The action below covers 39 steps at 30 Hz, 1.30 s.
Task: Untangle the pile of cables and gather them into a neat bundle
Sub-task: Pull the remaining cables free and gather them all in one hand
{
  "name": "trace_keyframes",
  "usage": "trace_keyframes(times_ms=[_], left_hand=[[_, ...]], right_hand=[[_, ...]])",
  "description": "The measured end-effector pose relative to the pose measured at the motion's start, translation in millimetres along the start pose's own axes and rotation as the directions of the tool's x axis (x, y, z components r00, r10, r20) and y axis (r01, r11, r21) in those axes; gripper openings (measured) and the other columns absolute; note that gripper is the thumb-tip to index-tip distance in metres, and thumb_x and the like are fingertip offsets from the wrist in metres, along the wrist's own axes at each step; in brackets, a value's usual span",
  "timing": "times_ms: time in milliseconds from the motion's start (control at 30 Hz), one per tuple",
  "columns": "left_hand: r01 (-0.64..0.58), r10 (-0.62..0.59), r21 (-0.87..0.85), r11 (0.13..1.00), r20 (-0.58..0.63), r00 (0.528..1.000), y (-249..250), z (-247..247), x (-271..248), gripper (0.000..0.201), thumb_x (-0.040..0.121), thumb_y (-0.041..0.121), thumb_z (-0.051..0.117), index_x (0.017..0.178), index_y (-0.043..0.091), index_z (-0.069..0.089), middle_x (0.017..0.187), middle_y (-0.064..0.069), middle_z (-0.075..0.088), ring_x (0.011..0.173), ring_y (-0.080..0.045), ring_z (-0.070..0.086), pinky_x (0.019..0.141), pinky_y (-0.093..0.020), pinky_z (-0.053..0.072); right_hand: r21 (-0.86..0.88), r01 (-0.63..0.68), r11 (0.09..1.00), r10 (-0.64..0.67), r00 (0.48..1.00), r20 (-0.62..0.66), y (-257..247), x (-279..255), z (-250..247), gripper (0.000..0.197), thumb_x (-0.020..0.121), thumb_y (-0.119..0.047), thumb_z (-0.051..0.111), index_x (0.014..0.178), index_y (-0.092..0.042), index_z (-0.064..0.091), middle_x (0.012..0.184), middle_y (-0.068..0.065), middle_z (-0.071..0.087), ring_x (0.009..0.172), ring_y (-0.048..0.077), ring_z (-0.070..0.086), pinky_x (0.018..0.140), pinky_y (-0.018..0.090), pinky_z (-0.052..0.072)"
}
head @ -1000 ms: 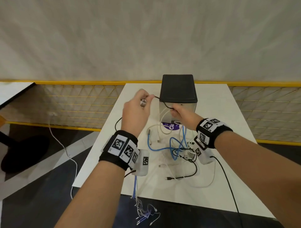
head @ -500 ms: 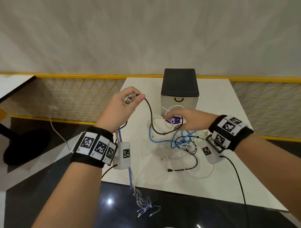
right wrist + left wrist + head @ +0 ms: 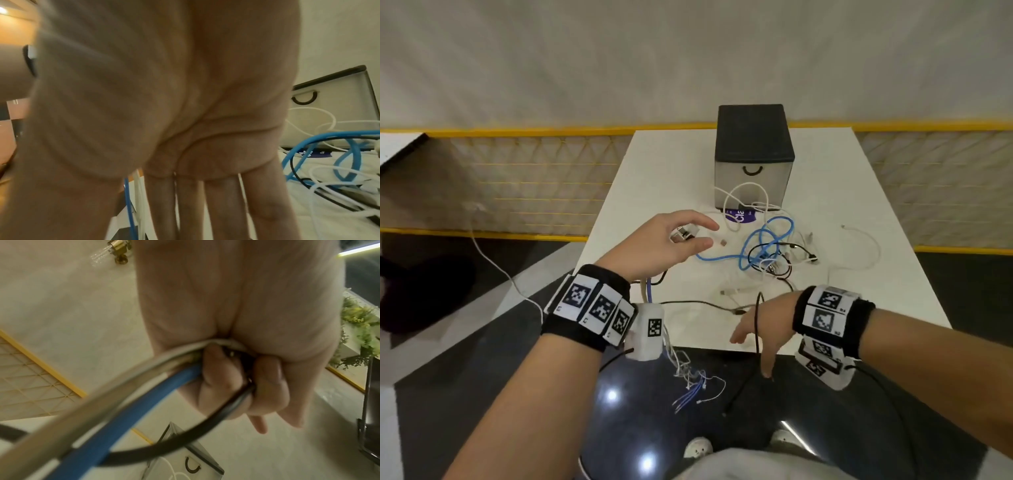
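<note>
Looking down from the head camera, the grey drawer box [image 3: 754,161] stands at the far side of the white table [image 3: 887,274]. The left hand [image 3: 661,244], which half a second ago held a plug up to the left of the box, now sits lower and nearer the person, fingers curled round cable ends. The right hand [image 3: 760,329], earlier reaching into the pile in front of the box, has drawn back to the table's near edge; its fingers hang straight and loose, with a black cable [image 3: 756,325] draped across it. The tangle of cables [image 3: 767,250], blue, white and black, lies just in front of the box, mostly still knotted. I judge one black lead is being pulled free; bundling is far off. A purple label [image 3: 739,216] at the foot of the box reads "Cle", the rest hidden.

From the left wrist camera, the fingers [image 3: 267,386] clamp blue, white and black cables together.

From the right wrist camera, the palm is spread, gripping nothing; the tangle lies before the box.
</note>
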<state>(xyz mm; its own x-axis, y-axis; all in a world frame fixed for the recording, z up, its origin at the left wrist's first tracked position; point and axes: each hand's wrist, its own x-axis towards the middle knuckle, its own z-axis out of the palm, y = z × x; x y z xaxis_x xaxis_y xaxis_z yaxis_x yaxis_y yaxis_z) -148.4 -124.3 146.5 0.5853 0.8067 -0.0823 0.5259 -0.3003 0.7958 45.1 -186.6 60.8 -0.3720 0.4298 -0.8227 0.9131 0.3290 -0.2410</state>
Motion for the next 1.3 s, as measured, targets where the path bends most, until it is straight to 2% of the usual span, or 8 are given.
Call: trace_keyframes(times_ms=[200, 400, 567, 767, 867, 1000, 1100, 1300], left_hand=[[-0.027, 0.026, -0.047, 0.999, -0.024, 0.999, 4.2, -14.1, -18.3, 0.018, 0.097, 0.018, 0.059, 0.105, 0.026, 0.073, 0.053, 0.023, 0.053, 0.046, -0.003, 0.039, 0.048, -0.013, 0.033], [-0.049, 0.050, -0.148, 0.988, 0.005, 0.999, 6.6, -17.6, -33.5, 0.020, 0.099, 0.017, 0.055, 0.102, 0.025, 0.073, 0.049, 0.013, 0.039, 0.049, -0.010, 0.031, 0.048, -0.023, 0.028], [-0.119, 0.130, -0.241, 0.963, 0.029, 0.991, 11.5, -16.3, -43.5, 0.019, 0.100, 0.016, 0.052, 0.102, 0.020, 0.071, 0.053, 0.002, 0.033, 0.051, -0.015, 0.028, 0.047, -0.021, 0.026], [-0.155, 0.166, -0.249, 0.956, 0.021, 0.986, 16.3, -21.3, -44.1, 0.019, 0.100, 0.015, 0.052, 0.100, 0.018, 0.071, 0.054, -0.003, 0.033, 0.050, -0.014, 0.028, 0.048, -0.024, 0.025], [-0.151, 0.162, -0.217, 0.964, 0.035, 0.986, 15.4, -14.8, -41.4, 0.019, 0.100, 0.016, 0.053, 0.098, 0.020, 0.071, 0.053, 0.002, 0.035, 0.050, -0.013, 0.030, 0.047, -0.022, 0.026], [-0.176, 0.189, -0.209, 0.962, 0.047, 0.981, 16.9, 3.1, -36.8, 0.017, 0.100, 0.014, 0.052, 0.101, 0.012, 0.069, 0.048, 0.013, 0.044, 0.048, -0.010, 0.034, 0.047, -0.020, 0.030], [-0.203, 0.209, -0.254, 0.946, 0.000, 0.978, 19.7, 13.2, -31.4, 0.016, 0.100, 0.013, 0.053, 0.103, 0.010, 0.068, 0.047, 0.013, 0.043, 0.048, -0.012, 0.034, 0.046, -0.019, 0.030], [-0.261, 0.204, -0.360, 0.896, -0.189, 0.961, 25.2, 16.8, -21.8, 0.021, 0.101, 0.015, 0.051, 0.116, 0.026, 0.061, 0.057, 0.008, 0.045, 0.053, -0.013, 0.038, 0.047, -0.022, 0.034]], right_hand=[[-0.052, -0.139, 0.989, 0.141, 0.989, 0.036, -17.8, -32.0, -16.9, 0.057, 0.076, -0.048, 0.073, 0.117, -0.010, 0.065, 0.113, 0.004, 0.068, 0.083, 0.013, 0.059, 0.058, 0.018, 0.044], [-0.243, -0.269, 0.932, 0.235, 0.959, -0.161, -39.9, -59.9, -35.4, 0.035, 0.076, -0.046, 0.074, 0.078, -0.016, 0.056, 0.064, -0.007, 0.050, 0.068, 0.016, 0.051, 0.062, 0.026, 0.041], [-0.222, -0.277, 0.935, 0.169, 0.897, -0.409, -66.6, -74.5, -43.5, 0.048, 0.071, -0.056, 0.073, 0.091, -0.014, 0.060, 0.078, -0.003, 0.060, 0.073, 0.019, 0.057, 0.067, 0.031, 0.045], [-0.149, -0.115, 0.982, 0.083, 0.975, -0.207, -88.7, -76.8, -42.8, 0.038, 0.078, -0.046, 0.070, 0.060, -0.012, 0.064, 0.046, -0.006, 0.044, 0.048, 0.013, 0.042, 0.050, 0.023, 0.033], [-0.068, -0.097, 0.993, 0.083, 0.978, -0.193, -89.1, -79.1, -38.0, 0.044, 0.085, -0.051, 0.058, 0.070, -0.012, 0.072, 0.055, -0.007, 0.060, 0.052, 0.009, 0.051, 0.057, 0.022, 0.040], [0.030, -0.018, 0.999, 0.033, 0.776, -0.630, -84.1, -66.1, -34.7, 0.060, 0.078, -0.070, 0.055, 0.108, -0.019, 0.057, 0.093, -0.010, 0.063, 0.081, 0.013, 0.060, 0.074, 0.028, 0.049], [0.240, 0.293, 0.925, -0.037, 0.701, -0.713, -76.2, -42.7, -30.7, 0.064, 0.083, -0.056, 0.062, 0.130, -0.015, 0.045, 0.124, -0.006, 0.053, 0.110, 0.012, 0.053, 0.100, 0.027, 0.043], [0.454, 0.631, 0.629, -0.040, 0.609, -0.792, -76.2, 4.0, 3.1, 0.017, 0.103, -0.016, 0.034, 0.097, -0.006, 0.047, 0.090, 0.013, 0.061, 0.096, 0.017, 0.063, 0.093, 0.037, 0.046]])
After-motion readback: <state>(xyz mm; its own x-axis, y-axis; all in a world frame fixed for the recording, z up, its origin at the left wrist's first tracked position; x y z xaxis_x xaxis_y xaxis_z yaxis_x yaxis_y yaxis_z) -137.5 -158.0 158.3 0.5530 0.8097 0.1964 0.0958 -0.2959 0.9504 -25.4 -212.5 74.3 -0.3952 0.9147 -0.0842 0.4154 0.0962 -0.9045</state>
